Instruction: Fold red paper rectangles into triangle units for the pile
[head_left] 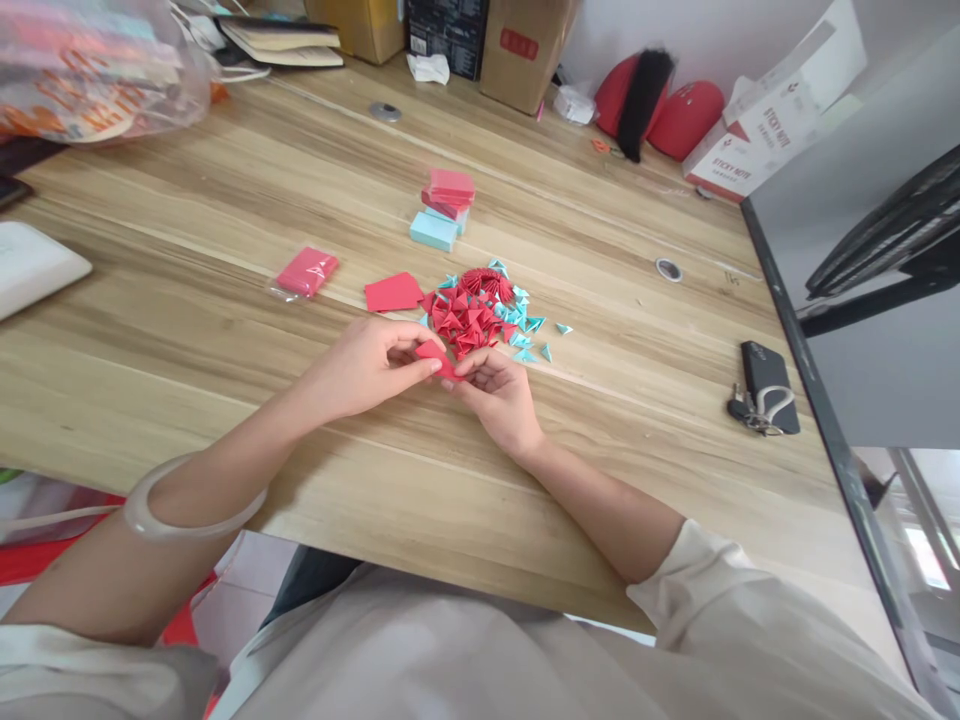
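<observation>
Between my two hands is a small piece of red paper (433,352), partly folded. My left hand (365,368) pinches its left side with thumb and fingers. At its right end, the thumb and fingertips of my right hand (500,392) grip it too. Just beyond my fingers lies a pile of folded red paper triangles (466,318), with light blue folded triangles (534,324) along its right side and back. Flat red paper sheets (393,292) rest to the left of the pile. How the held paper is creased is partly hidden by my fingers.
Behind the pile stand stacks of light blue paper (433,231) and red paper (451,186). A wrapped red pack (307,271) lies left. Keys (754,412) rest against a black case (771,385) at right. Boxes (527,50) and a plastic bag (97,75) line the back.
</observation>
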